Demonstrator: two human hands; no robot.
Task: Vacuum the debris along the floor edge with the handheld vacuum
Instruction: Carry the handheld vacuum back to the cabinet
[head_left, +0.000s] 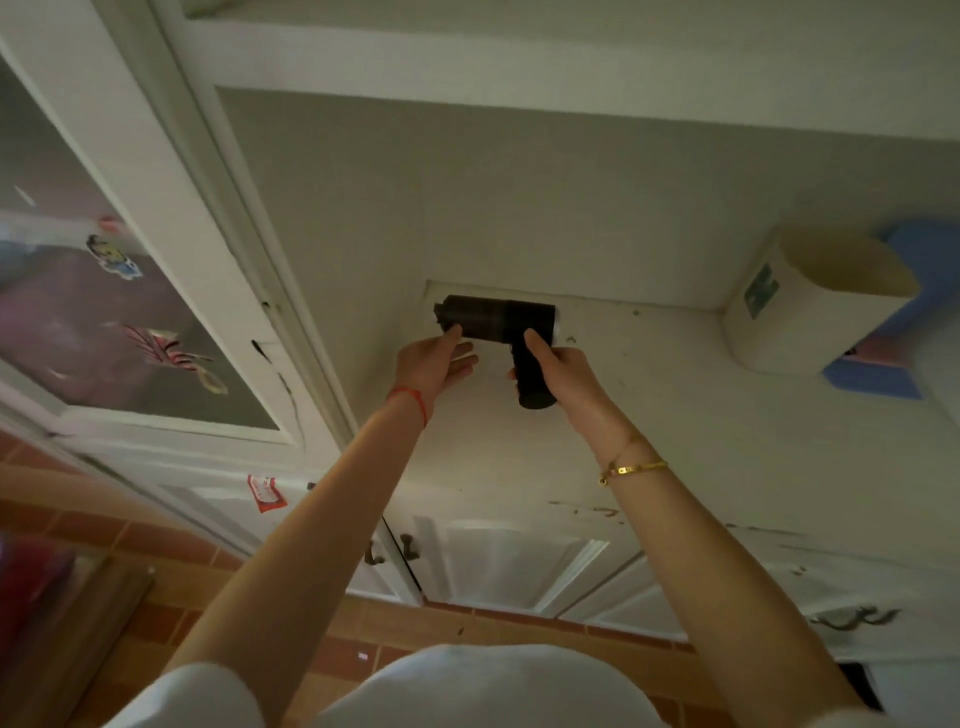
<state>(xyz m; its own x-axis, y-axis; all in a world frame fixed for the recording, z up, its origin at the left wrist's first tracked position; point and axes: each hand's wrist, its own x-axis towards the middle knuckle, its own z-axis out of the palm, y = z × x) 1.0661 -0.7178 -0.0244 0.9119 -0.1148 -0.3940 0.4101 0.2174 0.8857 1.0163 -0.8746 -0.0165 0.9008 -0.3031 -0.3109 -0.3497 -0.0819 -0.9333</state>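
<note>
Person stands at a white painted counter (675, 415), both arms stretched forward over it. The black, pistol-shaped plastic handheld vacuum (498, 317) is up at counter height, its barrel lying sideways close to the back wall.

Right hand (561, 369): fingers wrapped round the stubby black grip that hangs below the barrel, thumb up along its front. A firm, clenched hold.

Left hand (434, 364): fingers loose and half spread, tips touching the underside of the barrel near its nozzle end. Steadying, not gripping.

Beyond the right fingers, well apart, stands a cream plastic bin (810, 306) with a blue tray (914, 291) behind it.

The vacuum looks small, rigid and light enough for one hand. The matte shell should not slip. The grip is the natural place to hold it, leaving the nozzle free to aim.

Terracotta tiled floor (363, 623) lies far below the fingers, meeting the white cabinet doors (498, 566). A few pale specks show there. No vacuuming done yet, by my reading; the tool must first come down to that edge.
</note>
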